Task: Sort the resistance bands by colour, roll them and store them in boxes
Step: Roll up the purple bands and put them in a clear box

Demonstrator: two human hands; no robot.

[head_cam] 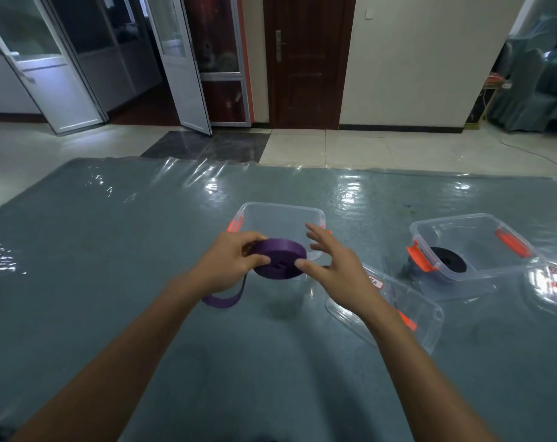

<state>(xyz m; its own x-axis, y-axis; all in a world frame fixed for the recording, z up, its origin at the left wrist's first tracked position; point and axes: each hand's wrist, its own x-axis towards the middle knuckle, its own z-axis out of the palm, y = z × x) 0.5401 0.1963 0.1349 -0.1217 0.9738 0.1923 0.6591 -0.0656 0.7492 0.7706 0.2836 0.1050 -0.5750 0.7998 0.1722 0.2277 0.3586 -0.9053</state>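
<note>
Rolling step, nearly done. Left hand (229, 260) grips purple roll (278, 261); right hand (331, 266) wide, thumb touching it. Next: wind in tail (226, 298) under left hand, then box (283, 208) just beyond.

We have one wide view, worn on the head, facing forward and down over the mat (111, 250). We sit close above the mat's near edge; beyond its far edge we see floor (366, 148) and a door (309, 59).
</note>
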